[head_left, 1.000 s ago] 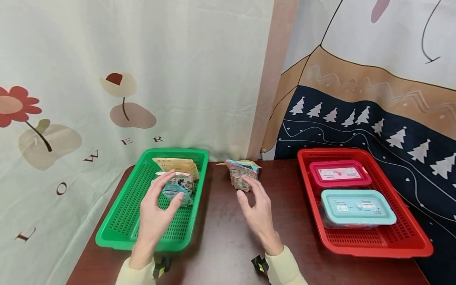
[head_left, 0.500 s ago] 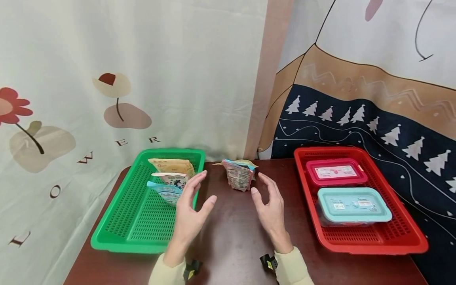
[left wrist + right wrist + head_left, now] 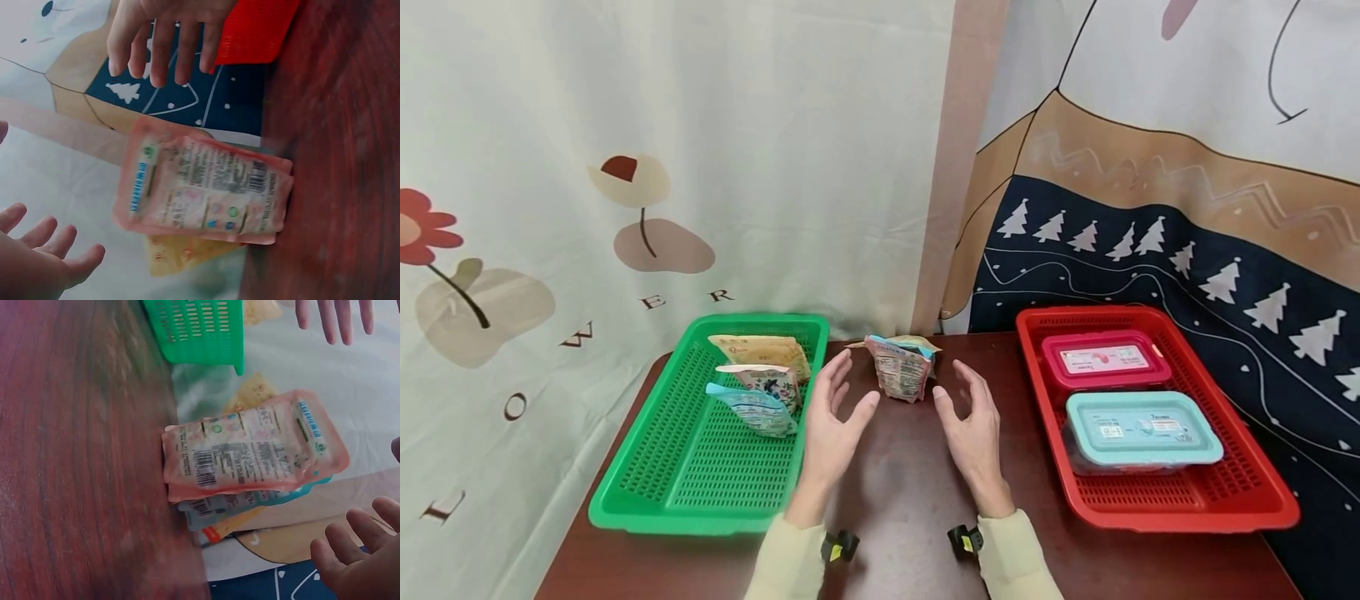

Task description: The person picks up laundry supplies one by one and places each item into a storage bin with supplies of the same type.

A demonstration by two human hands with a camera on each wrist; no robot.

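At the back middle of the table stands a pink pouch (image 3: 901,372), its printed back and barcode facing me. Behind it show a blue pouch (image 3: 231,503) and a yellow pouch (image 3: 181,251), both mostly hidden. My left hand (image 3: 833,425) hovers left of the pouches, thumb and fingers spread, holding nothing. On the other side my right hand (image 3: 973,433) mirrors it, palm turned inward, also with nothing in it. A space separates both hands from the pink pouch in the wrist views.
A green basket (image 3: 700,525) at left holds several upright pouches, including a light blue pouch (image 3: 756,411). At right, a red basket (image 3: 1180,523) contains a pink-lidded box (image 3: 1105,360) and a light-blue-lidded box (image 3: 1142,429). Curtains (image 3: 775,167) rise behind the table.
My left hand has moved right, from over the green basket to beside the standing pouches. My right hand has shifted slightly right, out from in front of the pink pouch.
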